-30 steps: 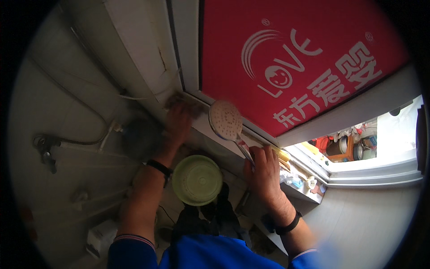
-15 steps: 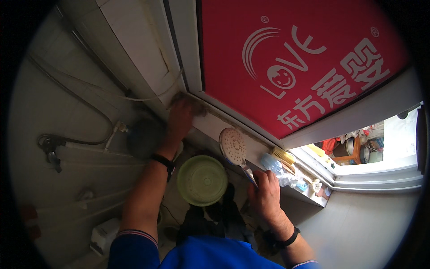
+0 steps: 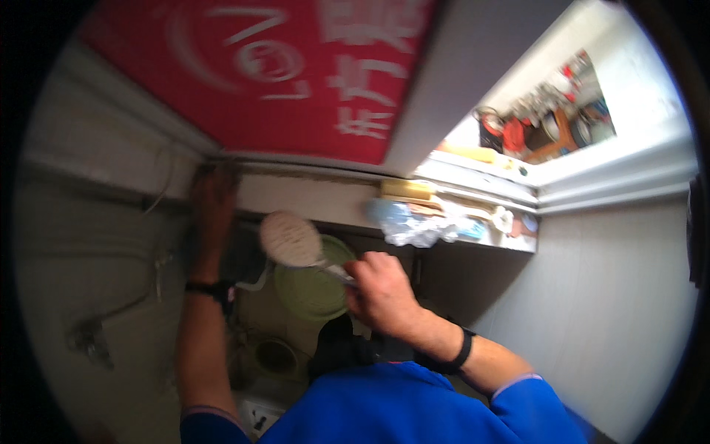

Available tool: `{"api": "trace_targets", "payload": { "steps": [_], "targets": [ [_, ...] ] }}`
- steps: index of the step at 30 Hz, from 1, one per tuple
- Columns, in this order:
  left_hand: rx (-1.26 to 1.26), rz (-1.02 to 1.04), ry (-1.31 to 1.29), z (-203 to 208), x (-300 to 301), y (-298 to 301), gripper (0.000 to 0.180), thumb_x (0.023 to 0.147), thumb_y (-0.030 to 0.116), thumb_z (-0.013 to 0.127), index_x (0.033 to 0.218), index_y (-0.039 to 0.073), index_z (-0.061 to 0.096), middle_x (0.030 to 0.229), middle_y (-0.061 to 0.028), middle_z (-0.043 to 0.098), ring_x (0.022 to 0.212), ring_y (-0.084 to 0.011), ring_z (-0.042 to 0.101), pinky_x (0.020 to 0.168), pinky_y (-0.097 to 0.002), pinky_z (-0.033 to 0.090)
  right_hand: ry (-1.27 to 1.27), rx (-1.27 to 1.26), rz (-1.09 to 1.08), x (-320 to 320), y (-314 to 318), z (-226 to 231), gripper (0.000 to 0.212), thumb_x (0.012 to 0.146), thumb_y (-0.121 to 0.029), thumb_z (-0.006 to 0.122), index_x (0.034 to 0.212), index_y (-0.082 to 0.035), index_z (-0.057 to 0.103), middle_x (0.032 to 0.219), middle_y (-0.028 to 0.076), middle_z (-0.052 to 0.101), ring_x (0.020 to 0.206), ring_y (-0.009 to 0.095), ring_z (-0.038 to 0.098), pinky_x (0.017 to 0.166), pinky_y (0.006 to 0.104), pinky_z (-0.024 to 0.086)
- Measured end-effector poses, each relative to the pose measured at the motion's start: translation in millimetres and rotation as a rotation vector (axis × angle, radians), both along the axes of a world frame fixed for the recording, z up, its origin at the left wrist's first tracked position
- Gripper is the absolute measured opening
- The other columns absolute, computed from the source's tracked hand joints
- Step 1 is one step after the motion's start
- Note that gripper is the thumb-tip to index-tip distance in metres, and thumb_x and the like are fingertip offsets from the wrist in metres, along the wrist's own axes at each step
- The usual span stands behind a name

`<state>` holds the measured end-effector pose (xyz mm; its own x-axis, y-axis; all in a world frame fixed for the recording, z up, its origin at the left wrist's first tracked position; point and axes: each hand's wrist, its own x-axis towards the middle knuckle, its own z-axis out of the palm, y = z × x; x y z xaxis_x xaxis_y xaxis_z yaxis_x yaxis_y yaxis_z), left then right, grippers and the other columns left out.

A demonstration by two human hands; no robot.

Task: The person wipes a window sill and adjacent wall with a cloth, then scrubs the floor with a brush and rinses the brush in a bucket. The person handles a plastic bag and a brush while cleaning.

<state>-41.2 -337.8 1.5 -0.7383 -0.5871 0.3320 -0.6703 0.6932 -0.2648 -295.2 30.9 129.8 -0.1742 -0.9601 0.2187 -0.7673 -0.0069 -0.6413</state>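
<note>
In the head view my right hand (image 3: 384, 292) is closed around the handle of a white shower head (image 3: 291, 238). Its round, dotted face points up and leftward, above a pale green basin (image 3: 296, 294) on the floor. No water stream can be made out. At the far left end of the white ledge (image 3: 296, 194), my left hand (image 3: 213, 201) presses down into the corner below the red panel. Something dark brownish shows at its fingertips; blur and shadow hide what it is, and the fingers are smeared.
On the ledge's right part lie a yellow brush (image 3: 408, 190), a crumpled clear-blue plastic bag (image 3: 414, 222) and small items. A red panel (image 3: 222, 89) covers the window above. At left is a wall tap (image 3: 92, 340); a bucket (image 3: 277, 359) stands on the floor.
My view has turned, so the panel and ledge sit further left and higher. My left hand remains at the ledge and now reaches its left corner. The shower head has swung left, over the basin.
</note>
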Motion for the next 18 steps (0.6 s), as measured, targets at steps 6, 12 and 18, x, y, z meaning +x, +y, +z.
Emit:
{"api": "trace_targets", "payload": {
  "steps": [6,12,18],
  "targets": [
    [0.611,0.014,0.527,25,-20,10,0.047,0.107,0.013,0.053,0.153,0.003,0.051,0.151,-0.0194,0.055,0.136,-0.031,0.054,0.115,-0.0444,0.042,-0.087,-0.052,0.039,-8,-23,-11,0.037,0.076,-0.016,0.077,0.109,-0.007,0.065,0.097,0.013,0.058,0.091,0.033,0.058,0.08,0.0446,0.047],
    [0.623,-0.077,0.628,58,-50,59,0.047,0.106,0.011,0.053,0.152,0.006,0.053,0.154,-0.0186,0.053,0.139,-0.0309,0.053,0.119,-0.0427,0.039,-0.197,-0.064,0.086,-27,-34,-24,0.027,0.077,-0.02,0.074,0.096,-0.006,0.062,0.096,0.014,0.058,0.091,0.033,0.059,0.078,0.0439,0.047],
    [0.551,0.148,0.52,77,-87,127,0.046,0.106,0.011,0.053,0.151,0.006,0.053,0.153,-0.0186,0.053,0.138,-0.0311,0.053,0.119,-0.0428,0.039,-0.354,-0.009,0.203,-23,-35,-51,0.038,0.075,-0.021,0.075,0.105,-0.001,0.063,0.106,0.018,0.06,0.104,0.036,0.058,0.092,0.0451,0.05]
  ]
}}
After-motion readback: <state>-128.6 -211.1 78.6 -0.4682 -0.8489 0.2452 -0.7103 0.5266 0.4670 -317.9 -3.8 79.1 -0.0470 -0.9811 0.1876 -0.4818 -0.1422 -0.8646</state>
